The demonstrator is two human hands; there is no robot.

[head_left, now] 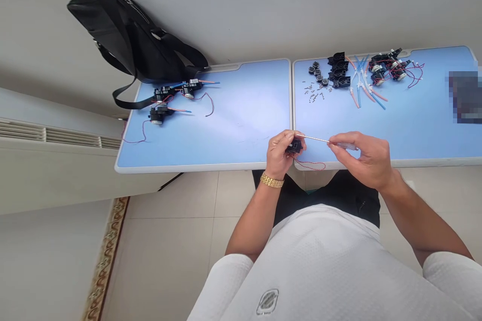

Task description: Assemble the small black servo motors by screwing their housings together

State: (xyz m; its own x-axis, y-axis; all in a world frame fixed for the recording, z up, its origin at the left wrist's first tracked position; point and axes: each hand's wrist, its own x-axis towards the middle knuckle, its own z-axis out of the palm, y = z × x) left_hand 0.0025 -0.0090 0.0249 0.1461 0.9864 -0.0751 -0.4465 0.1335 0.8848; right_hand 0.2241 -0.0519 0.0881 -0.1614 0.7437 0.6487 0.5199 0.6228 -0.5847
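Two bare hands are held over the near edge of a pale-blue folding table [241, 125]. A small black plastic housing [294, 146] is clamped between the thumb and fingers [286, 135] of the left hand [280, 154], and a thin red wire [311, 165] trails from it just below those fingertips. A slim steel screwdriver [320, 139] is pinched by the right hand [363, 158], its fingertips closed together around the handle and its shaft pointing toward the housing (whether the tip touches cannot be told). A gold link wristwatch [271, 180] is worn just behind the left fingers. Well beyond the fingertips lie wired black motor units [387, 70], blue and orange tubes [363, 85], round black caps [318, 72] and tiny metal screws [314, 95]. Farther out, past the left fingers, more wired black units [169, 103] lie beside a black fabric bag [135, 40].
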